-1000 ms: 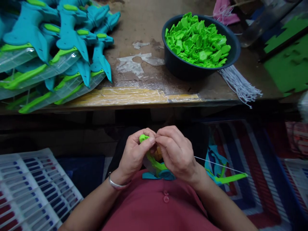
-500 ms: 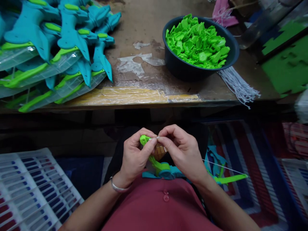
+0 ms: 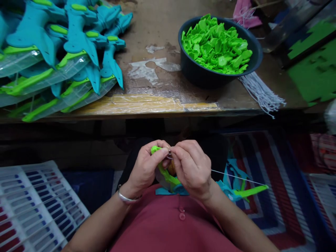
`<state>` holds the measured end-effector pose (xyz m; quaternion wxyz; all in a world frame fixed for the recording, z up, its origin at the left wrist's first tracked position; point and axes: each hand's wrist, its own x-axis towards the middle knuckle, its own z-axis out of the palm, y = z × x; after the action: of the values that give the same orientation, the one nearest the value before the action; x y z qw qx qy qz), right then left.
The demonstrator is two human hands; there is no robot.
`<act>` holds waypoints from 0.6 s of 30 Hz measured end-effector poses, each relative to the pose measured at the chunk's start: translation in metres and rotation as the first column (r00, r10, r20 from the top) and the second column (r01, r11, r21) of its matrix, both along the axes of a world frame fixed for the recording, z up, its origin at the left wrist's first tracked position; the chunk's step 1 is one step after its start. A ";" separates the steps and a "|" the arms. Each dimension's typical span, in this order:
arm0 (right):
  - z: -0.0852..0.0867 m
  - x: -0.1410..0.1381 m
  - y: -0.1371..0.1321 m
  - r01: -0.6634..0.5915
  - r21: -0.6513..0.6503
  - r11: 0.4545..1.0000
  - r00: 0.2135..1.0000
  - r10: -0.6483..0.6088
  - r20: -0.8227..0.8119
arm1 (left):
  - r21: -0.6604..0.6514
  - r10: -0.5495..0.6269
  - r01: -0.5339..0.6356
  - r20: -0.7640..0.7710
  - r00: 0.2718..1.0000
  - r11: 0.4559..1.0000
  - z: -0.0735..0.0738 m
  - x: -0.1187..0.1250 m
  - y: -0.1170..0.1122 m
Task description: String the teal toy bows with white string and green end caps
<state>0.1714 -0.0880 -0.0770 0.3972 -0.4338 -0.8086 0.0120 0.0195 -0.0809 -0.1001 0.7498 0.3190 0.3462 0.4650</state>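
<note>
In my lap lies a toy bow with a teal middle and bright green limbs (image 3: 170,179). My left hand (image 3: 148,166) is closed around the tip of its left limb, thumb and forefinger pinching there. My right hand (image 3: 193,169) is closed close beside it, fingertips pinching a white string (image 3: 237,176). A small loop of the string shows between the two hands. Behind my right hand the string runs out to the tip of the other green limb (image 3: 252,191). My right hand covers part of the bow's teal middle.
On the workbench (image 3: 152,101) ahead, a pile of teal and green toy bows (image 3: 86,45) stands left. A dark bowl (image 3: 210,77) full of small green parts sits right, beside a bundle of white strings (image 3: 259,92). Plastic crates flank me: a white one (image 3: 31,203) left, a striped-looking one (image 3: 286,196) right.
My right hand has turned over, its back now facing up and its fingers curled in more. A string loop shows between the hands. My left hand has shifted slightly left.
</note>
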 end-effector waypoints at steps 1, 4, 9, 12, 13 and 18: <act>0.000 0.000 0.001 0.011 0.015 1.000 1.000 -0.012 0.028 | -0.003 -0.001 0.001 0.000 1.000 1.000 0.000 0.000 0.000; 0.000 0.000 0.004 0.042 0.022 0.999 0.996 -0.043 0.077 | 0.001 0.000 0.000 -0.018 1.000 1.000 -0.001 0.001 0.002; 0.001 0.001 0.007 0.068 0.034 0.997 0.990 -0.072 0.123 | 0.000 0.006 -0.006 -0.041 0.999 1.000 -0.001 0.003 0.004; 0.000 0.001 0.009 0.073 0.048 0.996 0.987 -0.079 0.143 | -0.018 0.020 -0.021 -0.049 0.999 1.000 0.000 0.005 0.005; 0.000 0.001 0.009 0.077 0.052 0.996 0.985 -0.084 0.149 | -0.015 0.026 -0.026 -0.050 0.998 1.000 0.000 0.005 0.005; 0.001 0.002 0.009 0.111 0.042 0.993 0.983 -0.116 0.142 | 0.056 0.055 -0.052 -0.054 0.997 0.997 -0.002 0.006 0.004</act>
<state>0.1734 -0.0795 -0.0762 0.3450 -0.4720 -0.8093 -0.0557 0.0250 -0.0769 -0.1022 0.7183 0.3427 0.3626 0.4849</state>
